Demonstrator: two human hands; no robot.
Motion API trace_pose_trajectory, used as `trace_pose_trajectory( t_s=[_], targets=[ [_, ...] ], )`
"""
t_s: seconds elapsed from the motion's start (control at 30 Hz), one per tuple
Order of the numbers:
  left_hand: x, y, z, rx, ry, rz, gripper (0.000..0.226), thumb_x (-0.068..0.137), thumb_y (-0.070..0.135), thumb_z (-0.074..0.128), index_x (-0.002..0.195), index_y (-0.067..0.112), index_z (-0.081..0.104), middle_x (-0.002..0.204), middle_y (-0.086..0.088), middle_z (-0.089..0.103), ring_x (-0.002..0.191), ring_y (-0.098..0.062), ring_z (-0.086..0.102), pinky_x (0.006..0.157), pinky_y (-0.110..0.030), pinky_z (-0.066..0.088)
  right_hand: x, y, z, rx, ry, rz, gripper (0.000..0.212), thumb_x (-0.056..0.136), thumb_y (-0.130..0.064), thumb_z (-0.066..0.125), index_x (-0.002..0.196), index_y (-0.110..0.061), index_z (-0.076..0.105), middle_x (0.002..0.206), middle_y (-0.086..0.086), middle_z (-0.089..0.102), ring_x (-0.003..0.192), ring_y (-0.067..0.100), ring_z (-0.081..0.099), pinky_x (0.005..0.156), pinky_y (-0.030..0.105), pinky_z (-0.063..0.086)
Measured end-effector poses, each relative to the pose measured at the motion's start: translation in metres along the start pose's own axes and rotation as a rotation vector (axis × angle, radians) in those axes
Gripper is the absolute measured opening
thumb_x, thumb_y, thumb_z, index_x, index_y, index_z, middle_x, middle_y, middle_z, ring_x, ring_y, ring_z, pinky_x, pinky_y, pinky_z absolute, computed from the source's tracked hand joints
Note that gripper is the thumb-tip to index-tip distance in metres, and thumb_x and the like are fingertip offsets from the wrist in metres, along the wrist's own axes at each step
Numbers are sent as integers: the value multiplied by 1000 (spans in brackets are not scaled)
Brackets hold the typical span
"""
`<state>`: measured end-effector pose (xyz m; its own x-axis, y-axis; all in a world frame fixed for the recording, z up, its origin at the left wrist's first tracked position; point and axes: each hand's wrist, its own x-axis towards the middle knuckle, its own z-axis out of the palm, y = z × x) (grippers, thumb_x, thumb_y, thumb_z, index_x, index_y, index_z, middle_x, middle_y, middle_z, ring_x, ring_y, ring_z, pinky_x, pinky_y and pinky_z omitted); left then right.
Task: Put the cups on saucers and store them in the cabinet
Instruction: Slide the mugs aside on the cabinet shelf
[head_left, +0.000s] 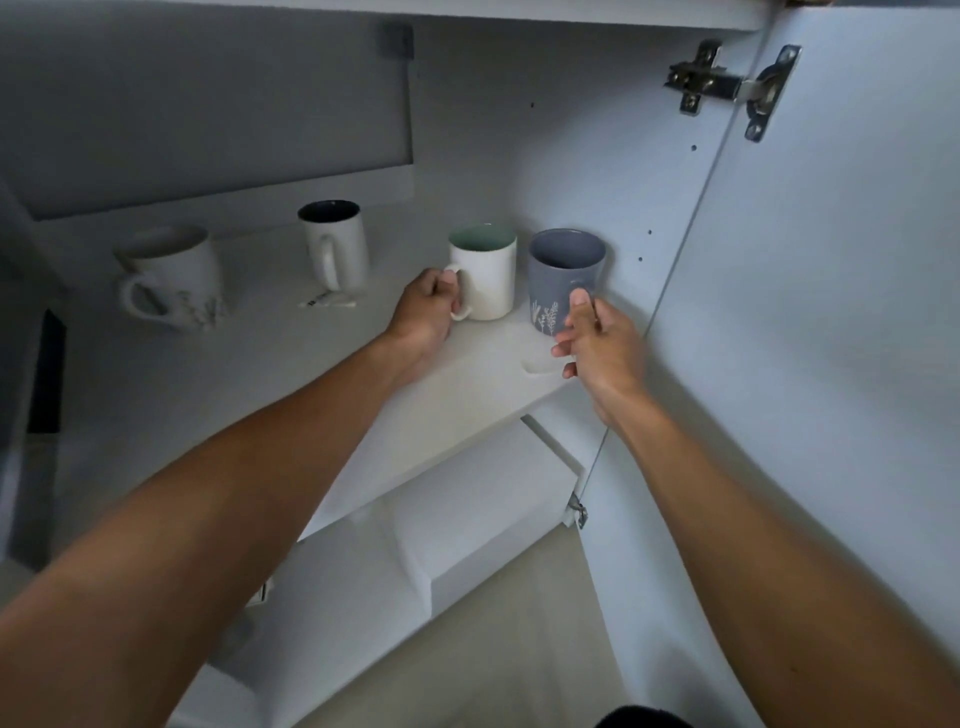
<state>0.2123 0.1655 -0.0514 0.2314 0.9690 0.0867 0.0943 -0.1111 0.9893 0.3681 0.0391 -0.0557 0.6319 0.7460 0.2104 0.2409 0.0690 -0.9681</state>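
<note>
Inside the open cabinet, on a white shelf, stand several mugs. My left hand is closed around the handle of a white mug with a green inside. Right of it stands a grey-blue mug with a white plant print; my right hand touches its right side with thumb and fingers around its handle area. A white mug with a dark inside stands further left, and a rounded white mug with a plant print at the far left. No saucers are in view.
The open cabinet door hangs at the right on metal hinges. A small white packet lies by the dark-lined mug. Below the shelf are white cabinet fronts and a beige floor.
</note>
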Motion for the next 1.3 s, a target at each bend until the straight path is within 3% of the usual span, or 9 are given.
trace_pose_trajectory(
  t_s=[0.4,0.7,0.97,1.07,1.13,1.2,1.3],
  targets=[
    [24,-2,31,88,-28,9,34,99,40,39,73,20,43,79,-8,48,59,-19,33,68,-37,31,14,6,-5,54,23,44,39,96,-54,49,72,-24,57,66,-1,63,55,10,64,40,21,43],
    [41,0,43,105,-45,18,36,99,41,41,70,21,43,73,-1,50,57,-17,36,67,-35,34,16,6,-2,43,72,47,40,95,-56,51,73,-23,59,68,0,64,53,9,65,39,19,43],
    [41,-1,34,103,-73,18,20,96,38,47,82,27,56,87,-1,62,62,-15,48,65,-30,39,15,6,-2,-59,69,4,39,96,-57,48,88,-20,55,77,4,67,53,7,66,41,22,48],
    [35,-1,21,190,-31,58,9,92,35,55,98,30,60,93,9,62,79,-12,57,65,-21,42,14,6,-3,-148,54,-20,46,92,-62,50,99,-18,54,82,4,67,69,13,70,55,33,57],
    [28,4,11,267,-9,126,27,92,38,57,116,26,58,103,8,63,90,-11,57,69,-14,41,13,5,-4,-240,54,-38,48,90,-64,50,107,-20,50,84,-3,65,89,24,68,74,40,54],
    [23,7,1,388,15,229,44,94,41,55,133,21,51,124,0,61,107,-18,57,88,-22,44,8,4,-5,-329,34,-63,54,88,-68,49,117,-23,46,96,-5,64,103,25,62,79,35,43],
    [12,11,-17,594,39,320,56,95,49,49,144,23,41,146,-5,48,131,-31,40,109,-37,35,-4,0,-8,-443,-22,-78,83,82,-76,48,144,-25,29,135,4,49,127,25,45,90,38,37]
  ],
)
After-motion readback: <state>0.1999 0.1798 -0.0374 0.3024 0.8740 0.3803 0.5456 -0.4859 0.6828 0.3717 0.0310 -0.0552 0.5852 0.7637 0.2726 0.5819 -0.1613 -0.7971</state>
